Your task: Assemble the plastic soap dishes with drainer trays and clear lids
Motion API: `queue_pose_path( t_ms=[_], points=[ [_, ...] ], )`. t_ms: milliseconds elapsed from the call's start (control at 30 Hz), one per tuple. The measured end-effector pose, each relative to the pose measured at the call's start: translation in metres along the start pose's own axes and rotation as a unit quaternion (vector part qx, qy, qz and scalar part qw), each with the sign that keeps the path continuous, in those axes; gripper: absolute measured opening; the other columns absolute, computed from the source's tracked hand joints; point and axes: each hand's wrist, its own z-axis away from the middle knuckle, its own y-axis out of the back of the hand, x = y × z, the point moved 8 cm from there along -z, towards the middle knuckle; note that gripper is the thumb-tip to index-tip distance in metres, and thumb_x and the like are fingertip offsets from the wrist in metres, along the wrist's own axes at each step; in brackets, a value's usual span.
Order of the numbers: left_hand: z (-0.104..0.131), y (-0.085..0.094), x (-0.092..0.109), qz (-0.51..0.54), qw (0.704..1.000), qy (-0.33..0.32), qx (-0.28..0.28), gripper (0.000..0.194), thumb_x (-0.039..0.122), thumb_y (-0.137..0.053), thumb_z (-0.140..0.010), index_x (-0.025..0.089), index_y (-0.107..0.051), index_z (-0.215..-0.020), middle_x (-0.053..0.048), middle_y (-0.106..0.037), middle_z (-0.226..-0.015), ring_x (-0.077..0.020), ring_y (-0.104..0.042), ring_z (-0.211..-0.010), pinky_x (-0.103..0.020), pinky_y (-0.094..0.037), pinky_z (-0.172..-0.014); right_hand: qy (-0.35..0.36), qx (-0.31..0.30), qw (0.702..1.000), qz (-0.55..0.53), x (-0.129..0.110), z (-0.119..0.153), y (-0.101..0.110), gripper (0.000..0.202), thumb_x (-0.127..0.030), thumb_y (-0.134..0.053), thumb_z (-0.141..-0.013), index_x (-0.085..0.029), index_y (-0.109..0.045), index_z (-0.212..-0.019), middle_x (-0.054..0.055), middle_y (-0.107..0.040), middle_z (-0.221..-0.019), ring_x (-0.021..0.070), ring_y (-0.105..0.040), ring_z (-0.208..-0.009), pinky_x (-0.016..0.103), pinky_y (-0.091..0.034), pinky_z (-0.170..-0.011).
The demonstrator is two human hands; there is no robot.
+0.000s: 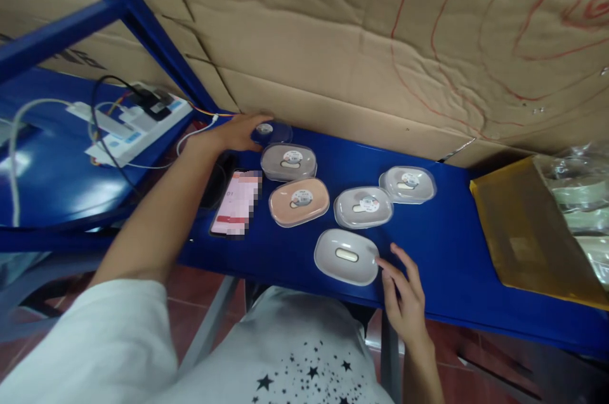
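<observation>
Near the front edge of the blue bench (pixel 445 252) lies a grey oval dish (pixel 346 271), its long axis running left to right, the right end slipping a little closer to the person seated there. The small cream bar (pixel 347 255) in its middle lies along the same line. The right hand (pixel 404 295) has its fingers spread apart, a fingertip touching the dish's right-hand rim.

Over at the back, the left hand (pixel 242 131) reaches to a clear lid (pixel 282 133) bearing a round sticker (pixel 264 129). The fingers cover the lid's left end, so I can't tell whether they grip it or merely rest there.

Between the hands sit a peach dish (pixel 314 206) and a grey dish behind it (pixel 288 171), both covered; its right end rises slightly away from the person on the peach one. Blocky blur hides part of the phone (pixel 233 204). The left forearm partly hides something dark and round, and the brown box (pixel 514 226) runs out of sight rightward.
</observation>
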Motion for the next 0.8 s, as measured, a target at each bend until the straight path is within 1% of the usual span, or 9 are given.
queue_pose_path(
  t_ms=[133, 233, 333, 400, 500, 567, 633, 700, 800],
  points=[
    [0.002, -0.002, -0.011, 0.058, 0.996, 0.062, -0.017, 0.084, 0.065, -0.04, -0.105, -0.009, -0.055, -0.142, -0.015, -0.063, -0.151, -0.0351, -0.054, -0.146, -0.055, -0.036, -0.126, -0.015, 0.003, 1.0, -0.006, 0.001, 0.002, -0.002, 0.044, -0.016, -0.056, -0.106, -0.036, -0.067, -0.144, 0.009, -0.055, -0.159, 0.0338, -0.058, -0.145, 0.056, -0.062, -0.106],
    [0.007, 0.008, -0.018, 0.109, 0.988, 0.107, 0.003, 0.082, 0.071, -0.049, -0.103, 0.0, -0.057, -0.144, -0.009, -0.066, -0.147, -0.0273, -0.063, -0.136, -0.044, -0.047, -0.12, -0.012, -0.003, 1.0, -0.004, 0.0, -0.003, -0.003, 0.041, -0.016, -0.056, -0.107, -0.034, -0.069, -0.142, 0.01, -0.055, -0.16, 0.0328, -0.057, -0.146, 0.056, -0.06, -0.109],
    [0.024, 0.027, -0.007, 0.163, 0.976, 0.136, 0.048, 0.078, 0.069, -0.06, -0.103, 0.003, -0.056, -0.143, -0.01, -0.068, -0.142, -0.0247, -0.068, -0.125, -0.048, -0.054, -0.114, -0.017, -0.007, 1.0, -0.004, -0.002, -0.006, -0.004, 0.038, -0.019, -0.057, -0.108, -0.033, -0.069, -0.141, 0.009, -0.054, -0.16, 0.0322, -0.056, -0.147, 0.056, -0.059, -0.111],
    [0.046, 0.036, 0.027, 0.195, 0.971, 0.114, 0.072, 0.08, 0.069, -0.064, -0.101, 0.004, -0.052, -0.146, -0.013, -0.066, -0.145, -0.0246, -0.068, -0.125, -0.05, -0.056, -0.114, -0.027, -0.002, 1.0, -0.01, -0.004, -0.006, -0.003, 0.043, -0.022, -0.058, -0.108, -0.035, -0.063, -0.149, 0.009, -0.054, -0.161, 0.0317, -0.055, -0.149, 0.056, -0.059, -0.113],
    [0.089, 0.03, 0.118, 0.275, 0.958, 0.002, 0.08, 0.066, 0.067, -0.071, -0.098, 0.018, -0.058, -0.141, -0.01, -0.063, -0.148, -0.0262, -0.064, -0.134, -0.047, -0.057, -0.115, -0.007, 0.013, 0.999, -0.039, -0.014, -0.006, 0.001, 0.061, -0.028, -0.062, -0.108, -0.035, -0.044, -0.166, 0.009, -0.046, -0.169, 0.0317, -0.053, -0.152, 0.056, -0.057, -0.116],
    [0.118, 0.009, 0.182, 0.32, 0.944, -0.067, 0.044, 0.057, 0.06, -0.079, -0.095, 0.028, -0.06, -0.139, -0.008, -0.06, -0.154, -0.0321, -0.056, -0.146, -0.055, -0.051, -0.122, 0.034, 0.015, 0.998, -0.058, -0.024, -0.007, 0.004, 0.073, -0.037, -0.065, -0.107, -0.035, -0.031, -0.172, 0.009, -0.035, -0.177, 0.0333, -0.05, -0.155, 0.059, -0.055, -0.119],
    [0.139, -0.021, 0.225, 0.362, 0.93, -0.069, 0.0, 0.056, 0.055, -0.079, -0.096, 0.033, -0.057, -0.142, -0.009, -0.055, -0.16, -0.0329, -0.056, -0.148, -0.056, -0.053, -0.12, 0.067, 0.001, 0.996, -0.058, -0.03, -0.008, 0.004, 0.08, -0.045, -0.066, -0.106, -0.035, -0.025, -0.174, 0.008, -0.024, -0.182, 0.035, -0.046, -0.158, 0.061, -0.053, -0.121],
    [0.149, -0.043, 0.245, 0.394, 0.917, -0.053, -0.006, 0.056, 0.054, -0.075, -0.1, 0.035, -0.052, -0.146, -0.009, -0.052, -0.164, -0.0336, -0.055, -0.149, -0.058, -0.054, -0.119, 0.074, -0.029, 0.996, -0.036, -0.031, -0.008, 0.001, 0.081, -0.046, -0.068, -0.105, -0.035, -0.026, -0.174, 0.007, -0.022, -0.183, 0.0351, -0.043, -0.16, 0.06, -0.052, -0.122],
    [0.151, -0.06, 0.251, 0.403, 0.914, -0.047, 0.003, 0.058, 0.054, -0.071, -0.102, 0.036, -0.047, -0.151, -0.011, -0.046, -0.168, -0.0347, -0.052, -0.153, -0.061, -0.052, -0.121, 0.063, -0.07, 0.996, -0.011, -0.024, -0.007, -0.006, 0.075, -0.038, -0.069, -0.105, -0.036, -0.034, -0.171, 0.006, -0.029, -0.181, 0.0331, -0.043, -0.16, 0.057, -0.054, -0.122]
  ],
)
